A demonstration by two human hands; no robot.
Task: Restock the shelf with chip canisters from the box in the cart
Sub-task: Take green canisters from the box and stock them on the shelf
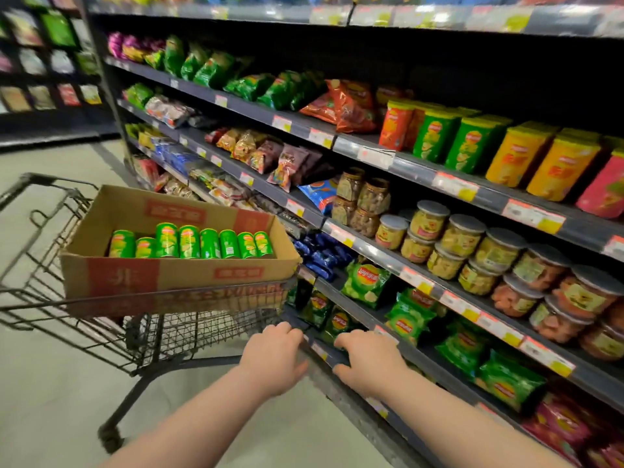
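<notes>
Apparently the restocking has barely begun, by my reading: the cardboard box (pixel 175 275) sits across the top of the cart (pixel 50 292) with a row of about eight green chip canisters (pixel 199 244) inside, standing and leaning together, and none is in hand. Matching green canisters on the shelf (pixel 435 135) stand up at the right among orange and yellow ones, well apart from the box, so every canister in the box is left to move. Both hands reach forward, palms down, low by the front edge of a lower shelf (pixel 418 361). The left hand (pixel 273 356) is near the cart's corner, its fingers (pixel 287 331) loosely bent and holding nothing; whether they touch anything I cannot tell. The right hand (pixel 369 361) has its fingers (pixel 347 339) slightly spread and relaxed, empty.
</notes>
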